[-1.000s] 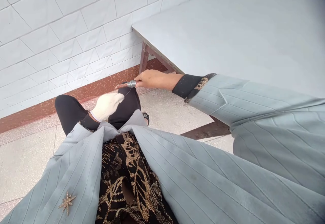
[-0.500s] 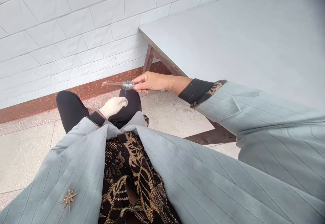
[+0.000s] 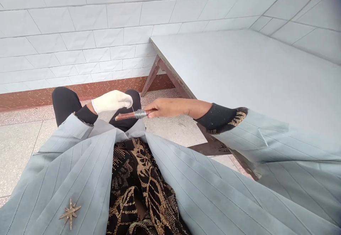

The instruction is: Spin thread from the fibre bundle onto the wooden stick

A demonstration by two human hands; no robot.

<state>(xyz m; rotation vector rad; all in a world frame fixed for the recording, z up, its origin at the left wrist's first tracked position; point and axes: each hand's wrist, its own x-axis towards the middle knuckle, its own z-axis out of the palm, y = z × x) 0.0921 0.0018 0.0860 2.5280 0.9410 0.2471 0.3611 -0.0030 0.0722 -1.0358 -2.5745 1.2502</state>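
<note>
- Now, head view: the bare right grip (image 3: 163,107) clamps one end of a wooden stick (image 3: 124,116), just beside the wire coil (image 3: 140,114) wound around it.
- Gloved left grip (image 3: 112,101), fingers together, pinches the strand (image 3: 133,108) coming off!
- Stick looks light and stiff, wire springy, perhaps slippery; bare wood gives the surest hold, I'd judge.

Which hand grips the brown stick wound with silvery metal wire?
The bare right hand, holding the brown stick beside its silvery wire coil; the left hand, in a white cloth glove, holds only the thin wire strand.
</note>
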